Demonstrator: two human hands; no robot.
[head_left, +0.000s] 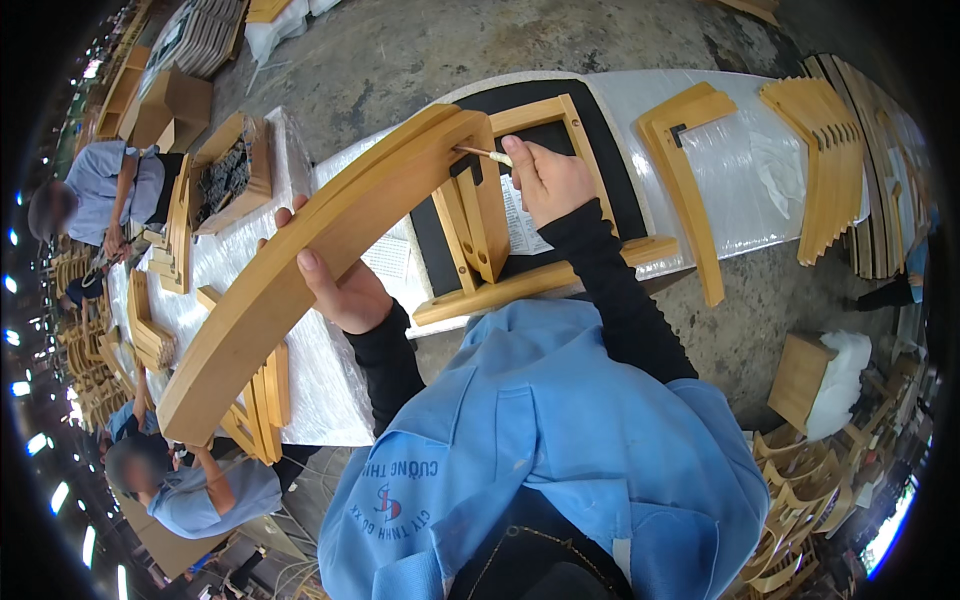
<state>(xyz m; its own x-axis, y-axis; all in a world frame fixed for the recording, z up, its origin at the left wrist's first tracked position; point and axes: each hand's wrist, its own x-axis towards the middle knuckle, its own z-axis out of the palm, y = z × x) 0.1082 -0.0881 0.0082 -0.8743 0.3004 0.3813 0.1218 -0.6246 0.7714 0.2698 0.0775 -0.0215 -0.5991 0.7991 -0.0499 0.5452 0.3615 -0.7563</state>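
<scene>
A long curved wooden furniture part (325, 235) rises slantwise from lower left to upper middle. My left hand (340, 285) is wrapped round its middle, thumb on the near face and fingertips over the far edge. In my right hand (550, 180) is a slim tool (490, 154) with a pale handle and a reddish-brown shaft; its exact kind is unclear. The tool's tip meets the part's upper end, beside a dark bracket-like piece (477, 172). Below that end stands a wooden frame (560, 277) on a black panel (602, 150).
An angled wooden part (685, 190) lies on the plastic-covered table (745, 190), with a row of similar parts (818, 165) farther right. A wooden box (232, 170) of dark pieces stands left. Two co-workers (95, 195) are at the left. A cardboard box (800, 380) sits on the floor at right.
</scene>
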